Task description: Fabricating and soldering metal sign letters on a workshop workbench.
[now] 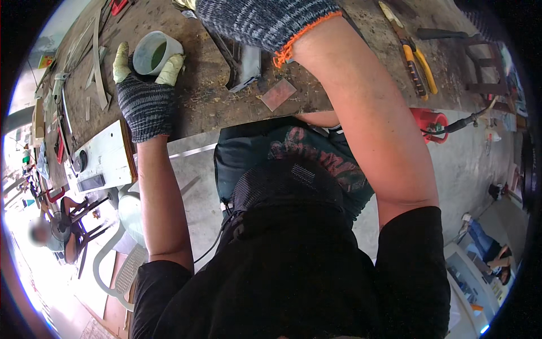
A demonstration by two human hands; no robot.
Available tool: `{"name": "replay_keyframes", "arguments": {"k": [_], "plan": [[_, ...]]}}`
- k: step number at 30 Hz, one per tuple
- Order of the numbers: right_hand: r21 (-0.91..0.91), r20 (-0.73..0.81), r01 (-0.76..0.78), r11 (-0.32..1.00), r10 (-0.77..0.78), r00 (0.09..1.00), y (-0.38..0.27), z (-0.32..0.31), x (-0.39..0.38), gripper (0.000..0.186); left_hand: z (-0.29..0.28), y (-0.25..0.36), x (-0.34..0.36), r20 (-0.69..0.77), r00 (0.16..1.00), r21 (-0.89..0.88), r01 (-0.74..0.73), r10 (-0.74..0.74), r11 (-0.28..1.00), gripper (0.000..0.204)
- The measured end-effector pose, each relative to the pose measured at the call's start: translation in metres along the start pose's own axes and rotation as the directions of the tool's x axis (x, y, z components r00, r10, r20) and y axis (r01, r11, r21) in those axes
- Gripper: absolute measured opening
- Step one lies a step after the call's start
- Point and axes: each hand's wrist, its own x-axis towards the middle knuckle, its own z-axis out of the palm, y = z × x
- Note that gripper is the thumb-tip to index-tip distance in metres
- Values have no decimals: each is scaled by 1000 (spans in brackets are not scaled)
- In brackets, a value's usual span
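My left hand (148,107), in a grey knit glove with pale yellow coated fingers, is closed around a small white plastic tub (144,52). Green stuff shows inside the tub, which leans slightly over the wooden workbench (203,104). My right hand (265,22) reaches across to the far edge of the view in a matching glove with an orange cuff. Its fingers are mostly cut off there, so whatever they hold cannot be seen. Beneath that arm lies a bent grey metal piece (246,66), and nearer me a small reddish flat plate (279,95).
Yellow-and-black-handled pliers (419,70) lie at the right of the bench. Thin strips (97,62) lie at left. A red container (430,123) sits past the front edge, right. A pale chair (127,265) stands lower left. Two other people appear far off at either side.
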Motion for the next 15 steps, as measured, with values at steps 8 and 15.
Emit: {"name": "replay_keyframes", "arguments": {"k": [8, 15], "plan": [[-123, 3, -32, 992, 33, 999, 2, 9, 15, 45, 2, 2, 1, -6, 1000, 65, -10, 10, 998, 91], [-68, -173, 149, 986, -159, 972, 10, -4, -6, 43, -2, 3, -2, -14, 1000, 46, -11, 11, 999, 92]]}}
